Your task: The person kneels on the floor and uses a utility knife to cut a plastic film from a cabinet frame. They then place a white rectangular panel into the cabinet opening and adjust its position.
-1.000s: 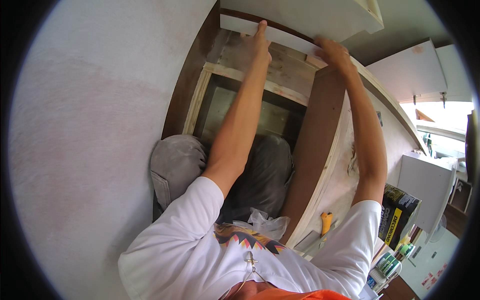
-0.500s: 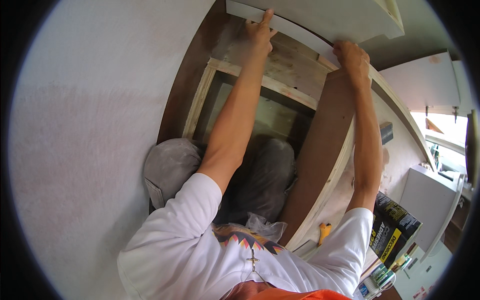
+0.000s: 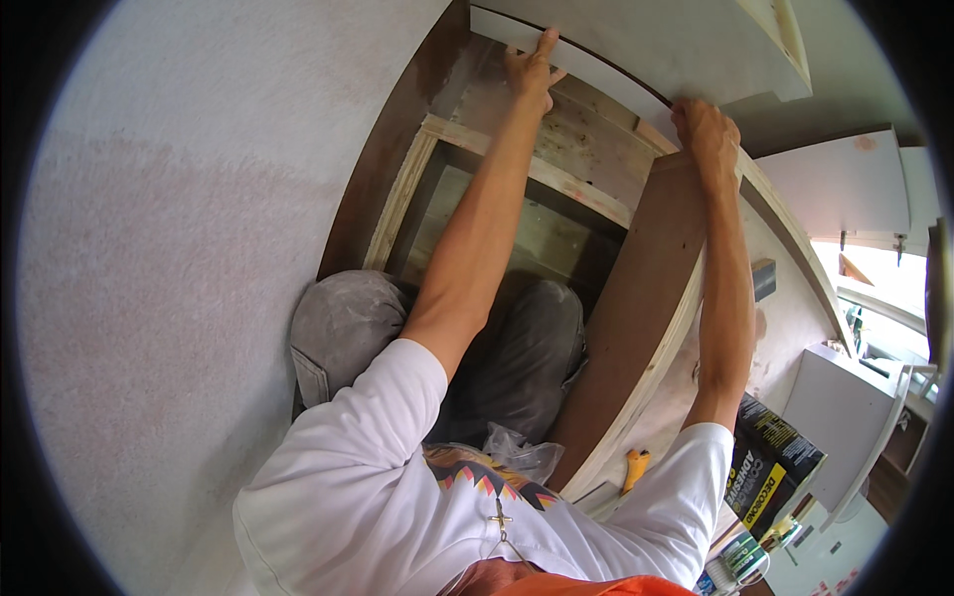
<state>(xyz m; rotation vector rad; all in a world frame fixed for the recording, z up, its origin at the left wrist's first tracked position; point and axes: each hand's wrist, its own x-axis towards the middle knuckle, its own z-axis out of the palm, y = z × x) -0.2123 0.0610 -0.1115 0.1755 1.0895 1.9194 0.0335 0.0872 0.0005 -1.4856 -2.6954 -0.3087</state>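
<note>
A long, thin white strip (image 3: 608, 75) runs along the upper front edge of an open wooden cabinet frame (image 3: 581, 191). My left hand (image 3: 534, 77) pinches it near its left part, with the thumb up against the white face and the fingers below. At the strip's right end, beside the corner of a brown upright panel (image 3: 644, 263), my right hand (image 3: 708, 137) is closed on it with curled fingers. A dark line shows between the strip and the white panel (image 3: 666, 45) beyond it.
A pale plastered wall (image 3: 179, 298) rises close on my left. Right of the upright panel are a dark block (image 3: 764, 279), a yellow-handled tool (image 3: 635, 469) and a black-and-yellow package (image 3: 775, 472). White cabinets (image 3: 840, 184) stand at the far right.
The view has shifted slightly. Both hands keep almost the same places on the white strip, and the dark line along its far edge shows over a longer stretch.
</note>
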